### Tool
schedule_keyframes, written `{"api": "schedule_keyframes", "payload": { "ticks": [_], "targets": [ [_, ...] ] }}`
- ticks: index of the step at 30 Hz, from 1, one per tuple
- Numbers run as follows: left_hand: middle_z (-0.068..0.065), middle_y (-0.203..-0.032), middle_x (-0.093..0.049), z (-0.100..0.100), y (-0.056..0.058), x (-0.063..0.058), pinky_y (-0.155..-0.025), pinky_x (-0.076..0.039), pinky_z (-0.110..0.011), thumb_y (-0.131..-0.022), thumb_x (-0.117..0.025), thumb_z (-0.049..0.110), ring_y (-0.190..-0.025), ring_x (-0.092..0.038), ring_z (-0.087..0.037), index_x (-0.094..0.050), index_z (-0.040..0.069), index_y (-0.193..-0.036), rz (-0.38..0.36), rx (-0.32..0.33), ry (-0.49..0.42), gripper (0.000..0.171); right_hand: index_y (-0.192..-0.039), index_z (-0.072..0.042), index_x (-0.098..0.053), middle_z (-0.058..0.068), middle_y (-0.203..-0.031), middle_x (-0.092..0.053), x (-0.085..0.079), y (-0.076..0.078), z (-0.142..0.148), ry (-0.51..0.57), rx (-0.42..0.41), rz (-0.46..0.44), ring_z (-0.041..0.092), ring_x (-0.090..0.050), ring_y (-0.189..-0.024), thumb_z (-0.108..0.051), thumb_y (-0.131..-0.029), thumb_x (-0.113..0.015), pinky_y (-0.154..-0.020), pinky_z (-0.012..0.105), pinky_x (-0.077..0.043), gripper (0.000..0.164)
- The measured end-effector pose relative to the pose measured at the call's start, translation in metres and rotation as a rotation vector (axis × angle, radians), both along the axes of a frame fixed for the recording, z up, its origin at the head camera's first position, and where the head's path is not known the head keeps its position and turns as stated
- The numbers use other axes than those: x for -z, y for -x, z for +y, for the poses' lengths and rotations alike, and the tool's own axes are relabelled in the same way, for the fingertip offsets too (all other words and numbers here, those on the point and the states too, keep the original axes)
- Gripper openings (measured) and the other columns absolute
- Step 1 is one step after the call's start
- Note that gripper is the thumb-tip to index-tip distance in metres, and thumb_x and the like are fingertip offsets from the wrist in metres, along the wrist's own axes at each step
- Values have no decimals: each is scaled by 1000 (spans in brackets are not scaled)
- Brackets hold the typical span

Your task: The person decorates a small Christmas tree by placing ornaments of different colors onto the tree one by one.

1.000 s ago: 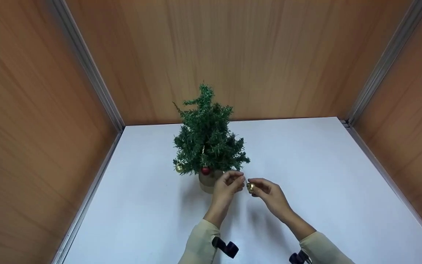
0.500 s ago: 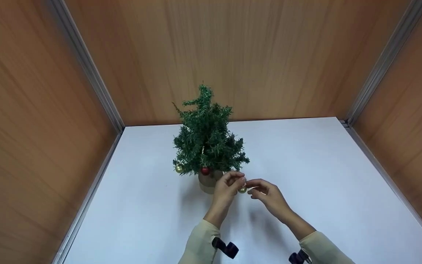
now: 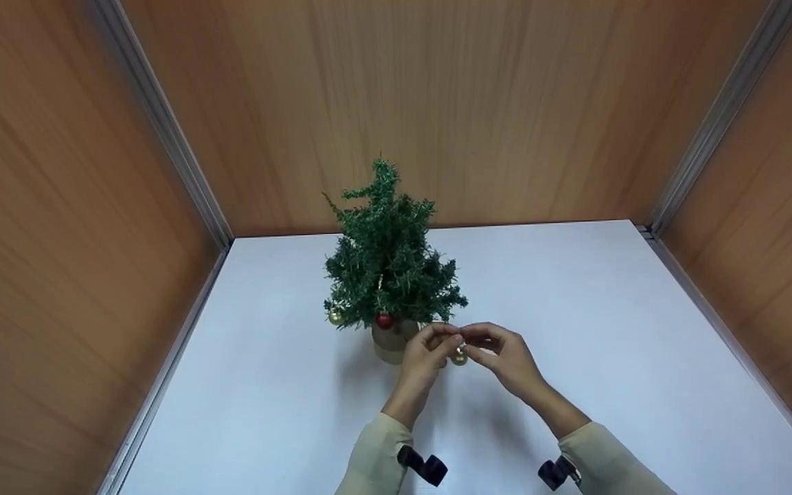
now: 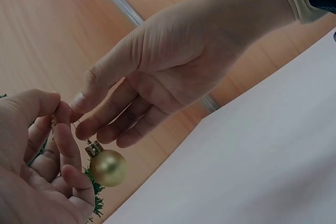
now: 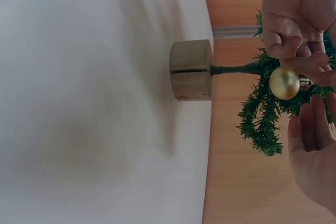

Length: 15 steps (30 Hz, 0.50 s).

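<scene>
A small gold bauble (image 3: 460, 355) hangs by a thin gold thread between both hands, in front of the little Christmas tree (image 3: 396, 268). The left hand (image 3: 425, 347) pinches the thread between thumb and forefinger, and a bit of gold cord shows in its fingers in the left wrist view. The right hand (image 4: 163, 56) has thumb and fingers curled at the thread just above the bauble's cap, its tips meeting the left hand's. In the right wrist view the bauble (image 5: 284, 83) hangs between the two hands before green branches.
A red bauble (image 3: 384, 320) and another gold bauble (image 3: 335, 316) hang on the tree's low branches. Its round wooden base (image 5: 191, 70) stands on the white table (image 3: 251, 385). Wood-grained panels (image 3: 471, 103) enclose the back and sides.
The bauble passed from the right hand's fingers to hang below the left hand's pinch. The right hand drew back slightly, then came up and closed in at the thread.
</scene>
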<state>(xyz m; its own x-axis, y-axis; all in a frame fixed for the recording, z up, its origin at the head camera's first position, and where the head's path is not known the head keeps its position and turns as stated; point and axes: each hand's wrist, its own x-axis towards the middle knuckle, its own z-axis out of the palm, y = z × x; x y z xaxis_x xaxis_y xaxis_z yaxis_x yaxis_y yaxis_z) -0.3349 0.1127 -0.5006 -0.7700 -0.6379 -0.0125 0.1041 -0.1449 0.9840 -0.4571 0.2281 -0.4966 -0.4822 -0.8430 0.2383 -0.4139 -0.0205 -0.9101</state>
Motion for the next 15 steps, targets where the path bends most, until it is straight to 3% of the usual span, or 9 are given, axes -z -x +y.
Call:
{"api": "schedule_keyframes", "payload": {
  "ticks": [6,10,15],
  "targets": [
    [-2,-96,-69,0,-1,2,-71,-52,-26,-91,-71,17,-83,-63,-12,-64,2,-108,48,19,-23,24,-113,-4,-69,11,-112,-68,-2,-2,-4,7,9,-20,19,-65,-101,-5,-91,-69,-91,30,-56,23],
    [-3,-95,-69,0,-2,3,-75,-58,-28,-92,-70,13,-83,-65,-13,-62,-1,-108,100,34,-80,23,-106,-8,-71,7,-106,-69,-2,-3,-5,-8,41,-23,14,-65,-96,-8,-90,-71,-86,22,-56,17],
    [-3,-94,-69,0,-2,4,-79,-59,-30,-92,-69,14,-83,-66,-13,-62,-2,-109,119,39,-128,24,-101,-10,-72,5,-101,-70,-1,-3,-5,13,38,-24,15,-66,-94,-13,-89,-73,-86,23,-57,13]
  ]
}}
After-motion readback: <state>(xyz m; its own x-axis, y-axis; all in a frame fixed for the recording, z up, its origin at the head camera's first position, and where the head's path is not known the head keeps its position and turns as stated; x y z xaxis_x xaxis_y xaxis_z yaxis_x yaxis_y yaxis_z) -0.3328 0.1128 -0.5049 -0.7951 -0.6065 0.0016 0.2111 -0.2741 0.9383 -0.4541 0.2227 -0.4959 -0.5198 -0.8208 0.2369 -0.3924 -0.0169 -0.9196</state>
